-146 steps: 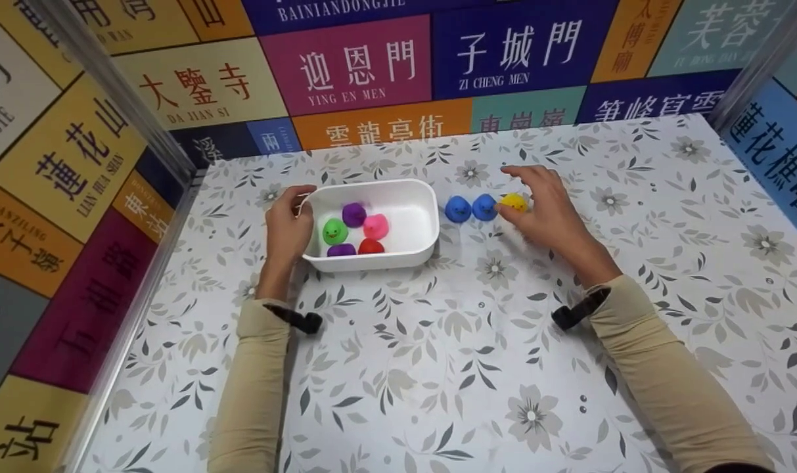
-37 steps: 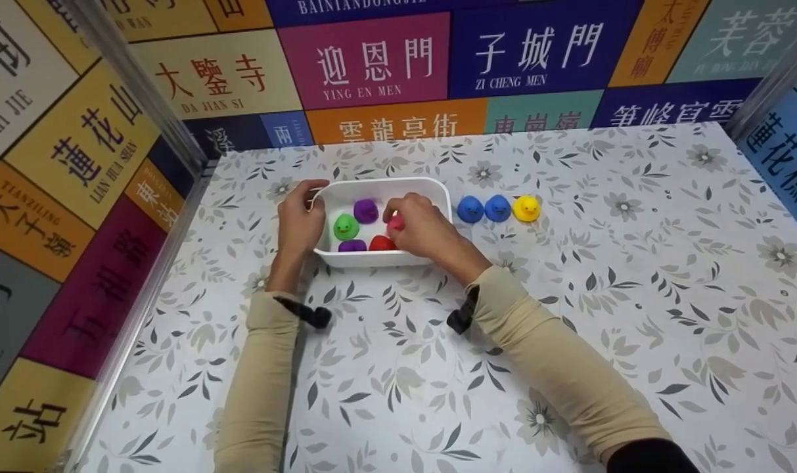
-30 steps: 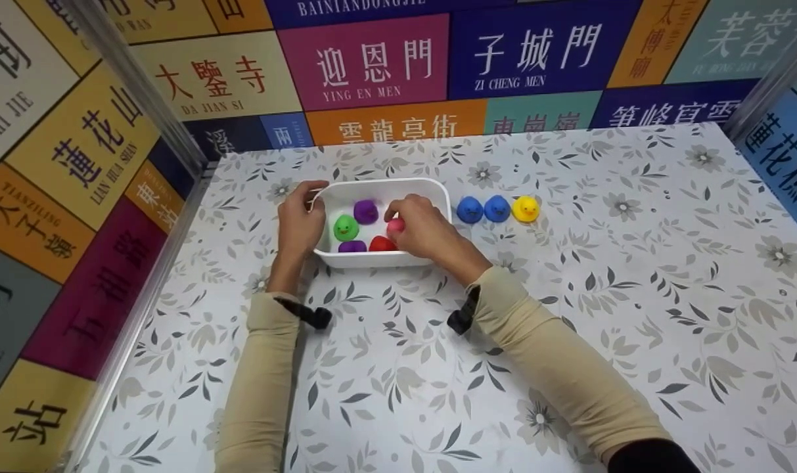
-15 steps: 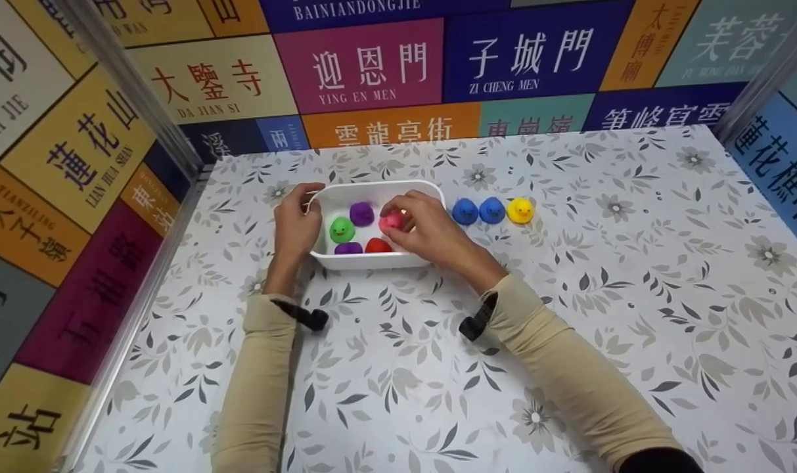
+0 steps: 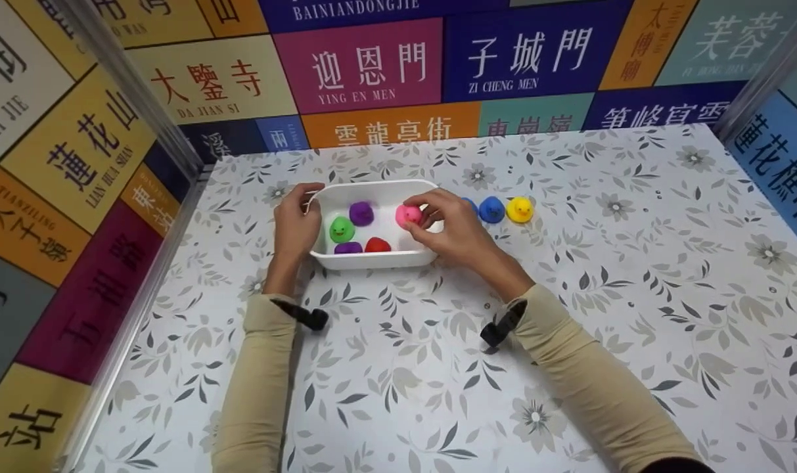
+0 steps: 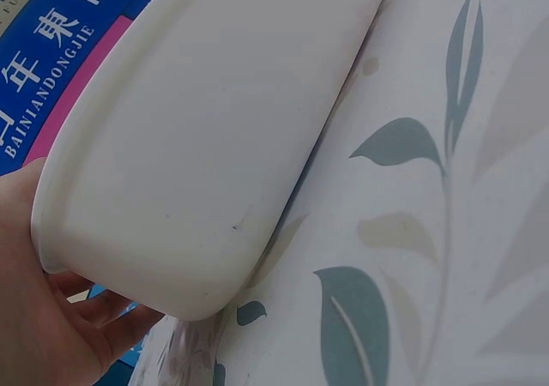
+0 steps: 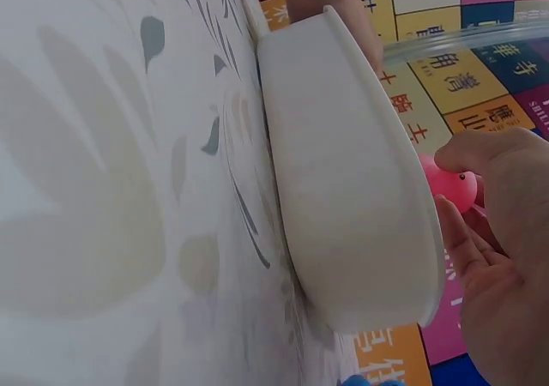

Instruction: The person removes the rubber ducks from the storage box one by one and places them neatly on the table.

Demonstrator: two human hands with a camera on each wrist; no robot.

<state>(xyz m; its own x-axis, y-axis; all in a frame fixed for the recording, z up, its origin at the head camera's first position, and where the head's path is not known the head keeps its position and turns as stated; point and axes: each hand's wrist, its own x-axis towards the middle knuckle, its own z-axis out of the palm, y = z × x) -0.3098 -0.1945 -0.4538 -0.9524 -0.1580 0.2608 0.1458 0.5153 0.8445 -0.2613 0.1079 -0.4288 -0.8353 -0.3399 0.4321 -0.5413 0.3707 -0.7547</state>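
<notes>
My right hand (image 5: 462, 231) pinches a pink rubber duck (image 5: 408, 215) between thumb and fingers, over the right end of a white plastic tub (image 5: 372, 261). In the right wrist view the pink duck (image 7: 453, 187) shows above the tub's rim. My left hand (image 5: 296, 226) holds the tub's left end, and in the left wrist view its fingers wrap the corner. Inside the tub are a green duck (image 5: 341, 230), a purple duck (image 5: 361, 213), another purple duck (image 5: 348, 247) and a red duck (image 5: 377, 245), the last two partly hidden by the front wall.
Right of the tub, a blue duck (image 5: 492, 210) and a yellow duck (image 5: 520, 210) stand in a row on the flower-patterned table (image 5: 398, 368). Another blue duck (image 5: 470, 205) is mostly behind my right hand. Printed panels (image 5: 359, 66) wall off the back and sides.
My right hand let go of the yellow duck on the table, reached into the tub and took the pink duck. It has since raised it and moved right. The left hand stays on the tub.
</notes>
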